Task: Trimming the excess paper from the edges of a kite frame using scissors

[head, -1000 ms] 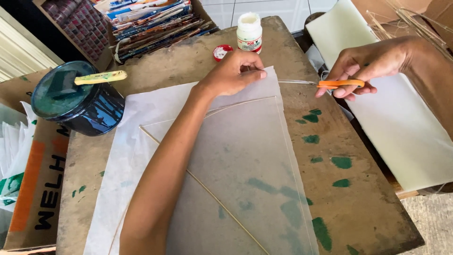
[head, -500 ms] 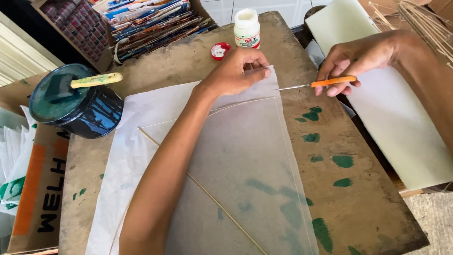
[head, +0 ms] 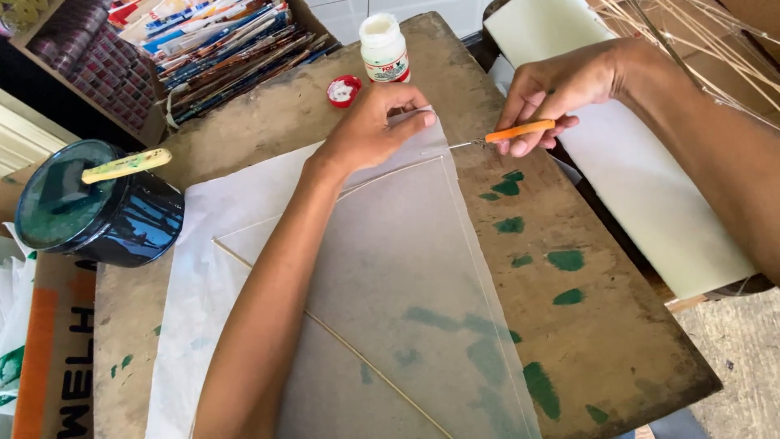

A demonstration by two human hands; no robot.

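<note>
Worn and stained with green paint spots, the wooden board (head: pixel 569 325) serves as the work surface, and almost everything lies on it. On the board lies a sheet of thin translucent paper (head: pixel 390 276) with slim sticks (head: pixel 357 349) already placed across it — one straight stick along the right edge, one diagonal, and one curved stick near the top of the paper. The left hand (head: pixel 370 130) rests on the top corner of the paper, with its fingers pinched together on the paper edge or on something very thin there; I cannot tell exactly which. The right hand (head: pixel 552 93), just to the right of the paper's top corner, is closed around an orange-handled tool (head: pixel 508 132), whose thin metal tip points toward the left hand's fingertips. Behind the paper, near the far edge of the board, stands a white glue bottle (head: pixel 383 49) without its cap, and the red cap (head: pixel 344 90) lies just beside it. Left of the paper sits a dark tin of paint (head: pixel 97 207) with a flat stick (head: pixel 126 165) across its top. As a judgement, the frame looks laid out and the work is now at the top corner; the remaining edges of the paper seem not yet folded or fixed, so a good part is left.
</note>
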